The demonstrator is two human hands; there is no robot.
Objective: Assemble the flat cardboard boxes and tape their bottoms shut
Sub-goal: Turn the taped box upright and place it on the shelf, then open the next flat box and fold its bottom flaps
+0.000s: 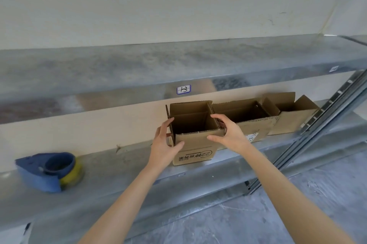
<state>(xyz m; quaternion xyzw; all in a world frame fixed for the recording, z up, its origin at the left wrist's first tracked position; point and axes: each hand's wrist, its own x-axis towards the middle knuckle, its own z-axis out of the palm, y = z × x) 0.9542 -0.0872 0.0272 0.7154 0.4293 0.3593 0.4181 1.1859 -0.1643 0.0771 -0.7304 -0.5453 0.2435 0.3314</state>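
Cardboard box [195,144] upright, top open, near the shelf [119,164] front edge. Left grip [163,144] holds its left wall, right grip [228,132] its right front corner. Second box [256,124] just beside on the right, third box [294,120] beyond. Tape dispenser [49,170] well left, open shelf between.
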